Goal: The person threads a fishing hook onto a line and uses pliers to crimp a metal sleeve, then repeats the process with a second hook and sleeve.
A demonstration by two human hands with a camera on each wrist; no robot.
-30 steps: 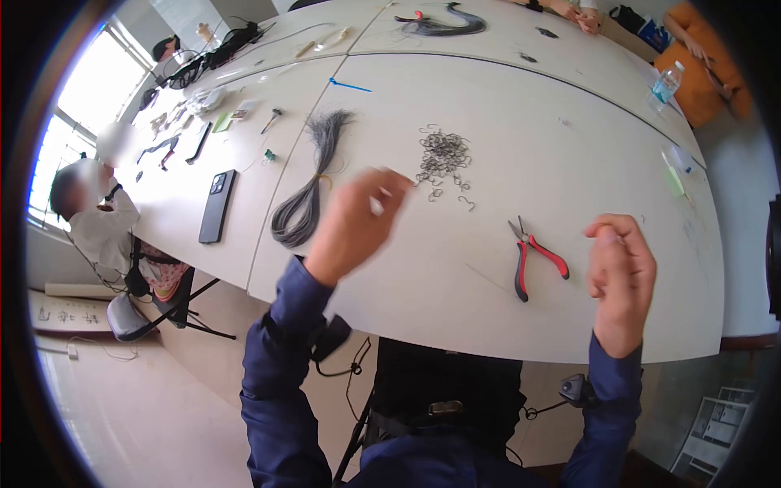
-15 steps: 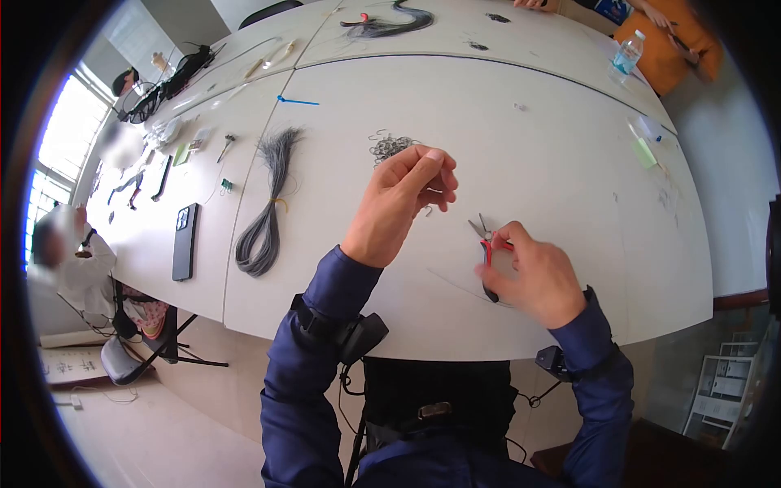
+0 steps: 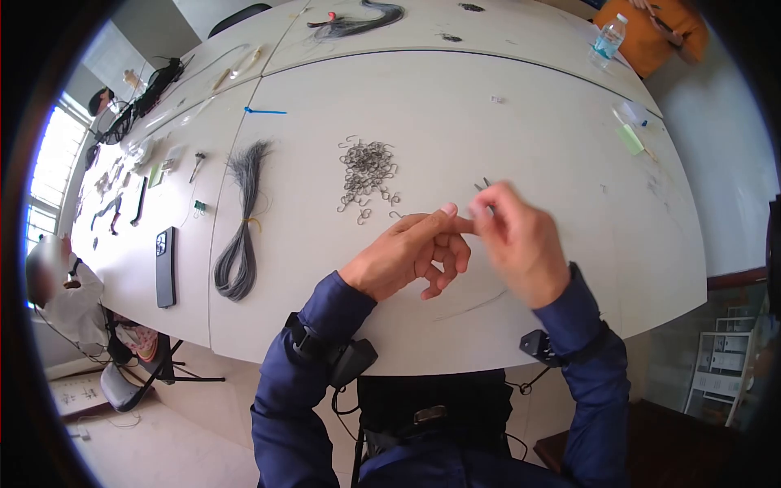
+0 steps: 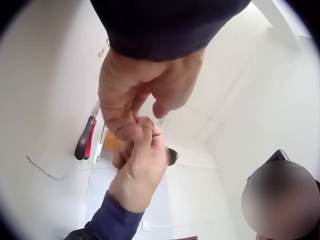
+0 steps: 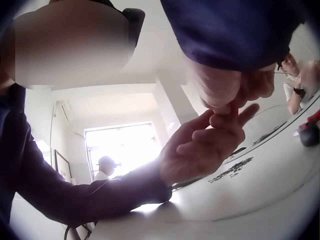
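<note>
My left hand (image 3: pixel 411 252) and right hand (image 3: pixel 525 244) meet low over the table, fingertips together. The left index finger reaches into the right hand's curled fingers; in the left wrist view too, the left hand (image 4: pixel 145 85) touches the right hand (image 4: pixel 140 170). I cannot tell what, if anything, is between the fingertips. A pile of small metal hooks (image 3: pixel 368 169) lies just beyond the left hand. Behind the right hand only the tips of the pliers (image 3: pixel 483 185) show; their red and black handles (image 4: pixel 86 142) appear in the left wrist view.
A tied bundle of grey strands (image 3: pixel 237 252) and a black phone (image 3: pixel 166 267) lie to the left. One thin strand (image 3: pixel 472 308) lies near the front edge. A blue cable tie (image 3: pixel 265 111) is further back, with a water bottle (image 3: pixel 608 41) at the far right.
My left hand came from the hook pile toward the middle. The right hand passed in over the pliers and met the left fingertips. The head view shifted, moving the table items leftward.
</note>
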